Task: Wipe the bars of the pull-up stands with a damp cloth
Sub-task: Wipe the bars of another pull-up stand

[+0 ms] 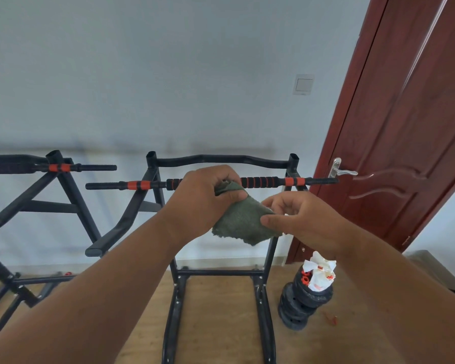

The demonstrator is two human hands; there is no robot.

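Observation:
A black pull-up stand (pixel 179 282) faces me, with a horizontal bar (pixel 263 182) that carries orange rings and ribbed black grips. In front of that bar I hold a green-grey cloth (pixel 243 219) between both hands. My left hand (pixel 205 195) grips the cloth's upper end, fingers curled round it, just in front of the bar's middle. My right hand (pixel 300 219) pinches the cloth's right edge between thumb and fingers, a little below the bar. A second stand (pixel 63 195) with its own bar (pixel 90 168) is at the left.
A stack of black weight plates (pixel 302 303) with white paper and orange parts on top sits on the wooden floor at the right. A dark red door (pixel 405 127) with a metal handle (pixel 339 169) stands behind the bar's right end. A white wall lies behind.

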